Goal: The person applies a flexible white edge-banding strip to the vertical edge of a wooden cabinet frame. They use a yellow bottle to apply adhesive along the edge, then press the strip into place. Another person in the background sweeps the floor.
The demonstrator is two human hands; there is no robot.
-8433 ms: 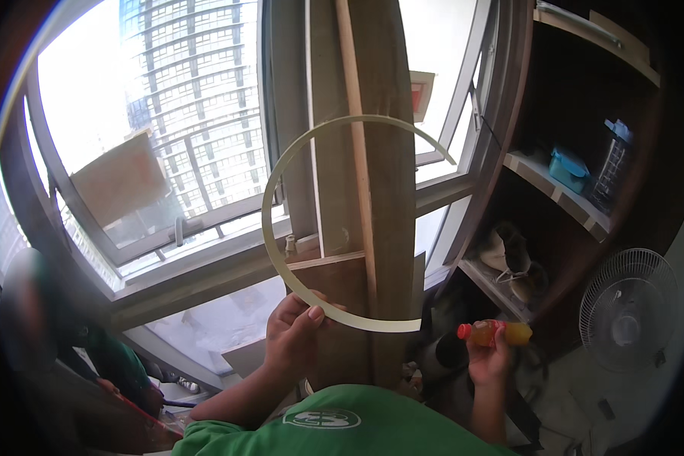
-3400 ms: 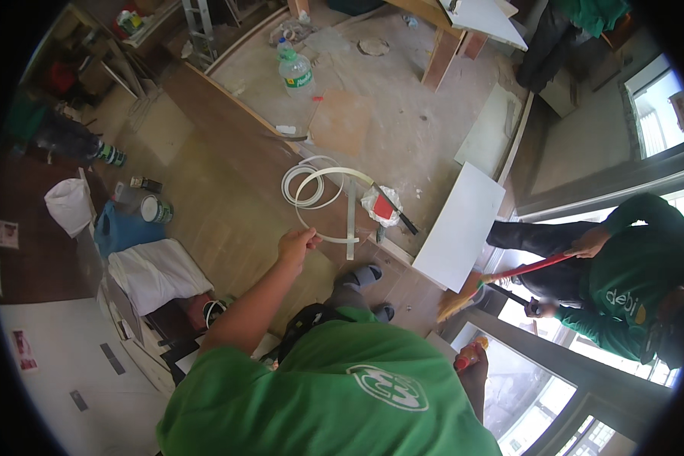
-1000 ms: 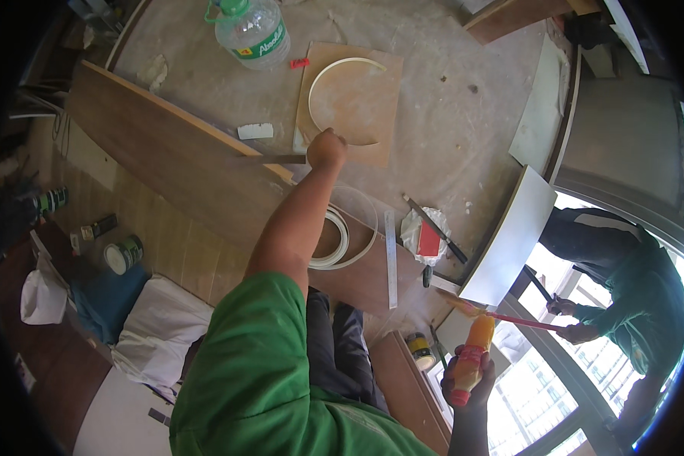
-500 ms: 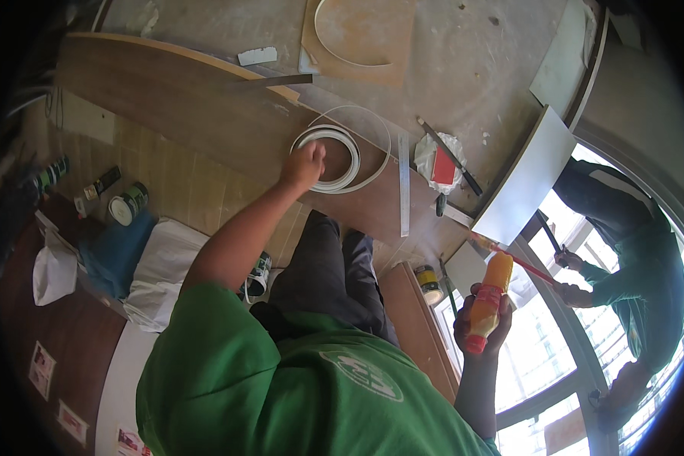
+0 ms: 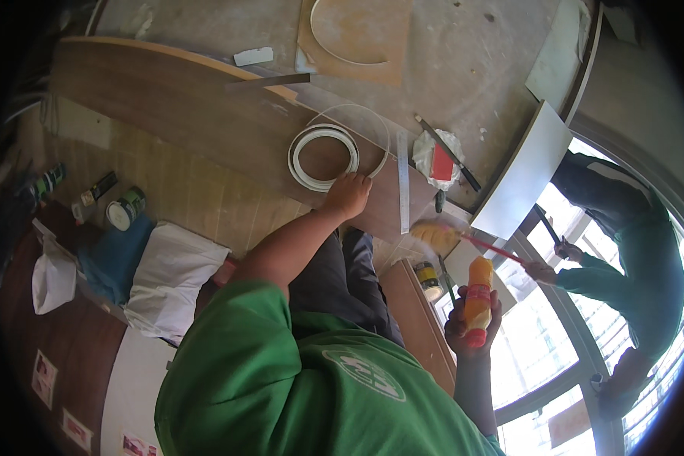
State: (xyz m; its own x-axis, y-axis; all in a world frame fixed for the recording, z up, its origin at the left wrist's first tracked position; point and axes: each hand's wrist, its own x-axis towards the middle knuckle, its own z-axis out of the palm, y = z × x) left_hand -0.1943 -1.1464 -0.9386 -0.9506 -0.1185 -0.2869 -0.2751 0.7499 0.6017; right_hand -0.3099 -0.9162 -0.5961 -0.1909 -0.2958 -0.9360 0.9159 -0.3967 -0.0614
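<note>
On the brown board lies a coil of white edging strip (image 5: 302, 171), with an outer loop standing away from it. My left hand (image 5: 347, 196) is at the coil's near right edge, fingers curled where the outer loop meets them. In my right hand (image 5: 460, 323), off to the right, is a squeeze bottle (image 5: 478, 295) of orange-yellow liquid with a red cap; the capped end points toward me. A metal ruler (image 5: 403, 182) lies right of the coil. Beyond it are a red block (image 5: 442, 163) on crumpled white plastic and a dark, long-handled tool (image 5: 457, 163).
At the right, a co-worker in a green sleeve (image 5: 596, 283) holds a red-handled brush (image 5: 433, 234), its head blurred, near my bottle. A white panel (image 5: 523, 171) juts over the table edge. Paint cans (image 5: 125, 209) stand at left, beside a white sack (image 5: 171, 277).
My left hand has moved right from the coil's left side to its near right edge. The bottle has shifted slightly left and down. The co-worker's brush has swung left.
</note>
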